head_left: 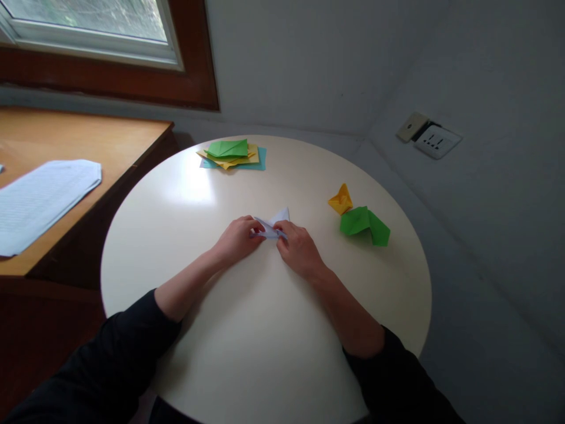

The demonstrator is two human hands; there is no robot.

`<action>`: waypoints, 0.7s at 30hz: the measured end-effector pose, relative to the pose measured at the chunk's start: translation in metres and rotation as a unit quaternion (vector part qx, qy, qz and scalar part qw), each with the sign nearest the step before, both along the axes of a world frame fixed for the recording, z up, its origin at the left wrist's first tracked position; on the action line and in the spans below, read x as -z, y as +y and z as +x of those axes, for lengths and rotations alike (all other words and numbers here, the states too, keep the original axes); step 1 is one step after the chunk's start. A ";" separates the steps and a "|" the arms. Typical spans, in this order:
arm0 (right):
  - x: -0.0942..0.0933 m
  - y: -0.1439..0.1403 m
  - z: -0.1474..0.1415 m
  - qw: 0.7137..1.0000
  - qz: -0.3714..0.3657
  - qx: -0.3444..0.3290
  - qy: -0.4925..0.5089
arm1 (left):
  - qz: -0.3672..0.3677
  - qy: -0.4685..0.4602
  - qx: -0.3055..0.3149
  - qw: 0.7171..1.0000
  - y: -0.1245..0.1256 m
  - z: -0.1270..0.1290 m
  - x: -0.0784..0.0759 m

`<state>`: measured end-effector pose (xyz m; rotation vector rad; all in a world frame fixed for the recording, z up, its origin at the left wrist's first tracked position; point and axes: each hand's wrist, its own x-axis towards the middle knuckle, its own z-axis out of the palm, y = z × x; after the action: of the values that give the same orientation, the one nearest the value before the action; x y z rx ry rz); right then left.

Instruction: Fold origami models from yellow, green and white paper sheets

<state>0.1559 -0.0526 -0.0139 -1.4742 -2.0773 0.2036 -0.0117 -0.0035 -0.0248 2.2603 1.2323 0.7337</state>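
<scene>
A small folded sheet of pale, whitish origami paper (281,217) is held just above or on the middle of the round white table (260,330). My left hand (241,237) pinches its left end between thumb and fingers. On the other side, my right hand (299,246) grips the right part, fingertips bent over a fold. One pointed corner sticks up behind my right fingers. Parts of the paper's lower edge are hidden by my fingers.
A stack of green, yellow and blue papers (233,154) lies at the table's far edge. To the right are a yellow folded paper piece (341,200) and a green folded paper (364,226). A wooden desk (128,132) with white sheets (48,197) stands left; a wall socket (436,141) is at right.
</scene>
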 end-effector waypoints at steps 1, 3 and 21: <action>0.000 0.000 0.000 1.000 -0.002 -0.002 0.003 | 0.000 0.003 -0.008 1.000 0.000 0.000 0.000; 0.000 0.000 0.000 1.000 -0.007 -0.005 0.006 | -0.009 0.007 -0.024 1.000 0.000 0.000 -0.001; -0.001 -0.002 0.000 0.999 -0.028 -0.035 -0.015 | 0.101 0.060 -0.040 0.992 -0.005 0.001 -0.004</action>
<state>0.1555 -0.0544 -0.0134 -1.4466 -2.1658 0.2715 -0.0110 -0.0089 -0.0206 2.4619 1.3661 0.7930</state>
